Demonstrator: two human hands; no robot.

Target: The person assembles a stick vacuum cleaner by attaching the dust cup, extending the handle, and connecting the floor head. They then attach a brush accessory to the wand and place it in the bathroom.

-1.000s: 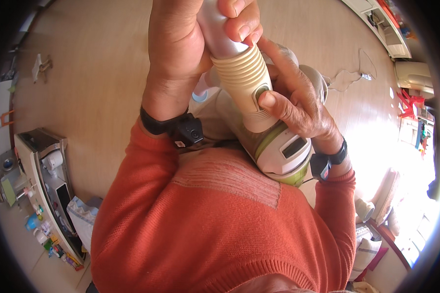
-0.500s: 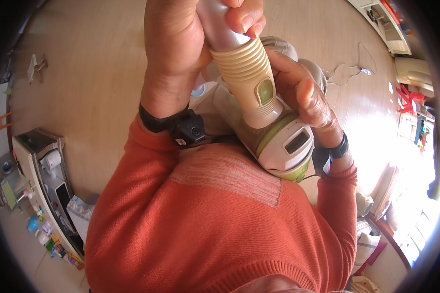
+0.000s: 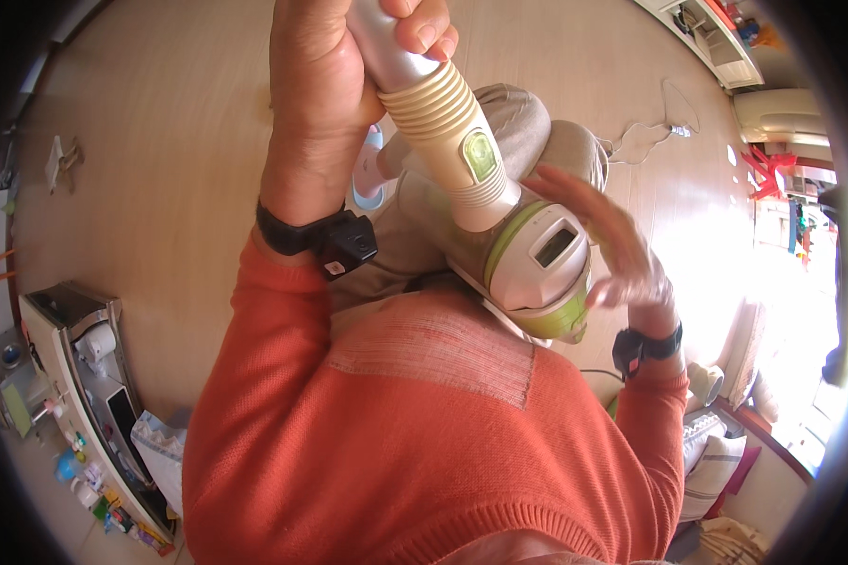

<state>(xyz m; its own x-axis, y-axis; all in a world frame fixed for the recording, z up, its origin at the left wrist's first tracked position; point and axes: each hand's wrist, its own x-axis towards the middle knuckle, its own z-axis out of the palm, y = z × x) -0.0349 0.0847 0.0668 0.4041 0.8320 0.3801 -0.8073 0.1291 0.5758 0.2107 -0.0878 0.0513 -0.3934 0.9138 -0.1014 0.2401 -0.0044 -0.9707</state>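
My left hand (image 3: 316, 75) is wrapped round the silver tube (image 3: 383, 47) of a vacuum cleaner. Below that grip, the tube runs into a cream ribbed sleeve (image 3: 433, 108) with a green oval button (image 3: 481, 155). The sleeve joins the rounded white and green vacuum body (image 3: 523, 273), which has a small dark display and rests over my lap. Beside the body on its right, my right hand (image 3: 622, 240) has its fingers stretched out and slightly blurred; whether the fingertips touch the body I cannot tell.
My bent legs (image 3: 513, 118) and a light-blue slipper (image 3: 372, 184) are beyond the vacuum. A white cable (image 3: 631, 132) lies on the wooden floor (image 3: 170, 169). To the left stands a cabinet (image 3: 94, 367) with small items; on the right are cushions (image 3: 716, 476) and a bright window.
My right hand has drawn away from the sleeve, moving down and right past the body with fingers extending. The left hand and vacuum have shifted slightly left and up in view.
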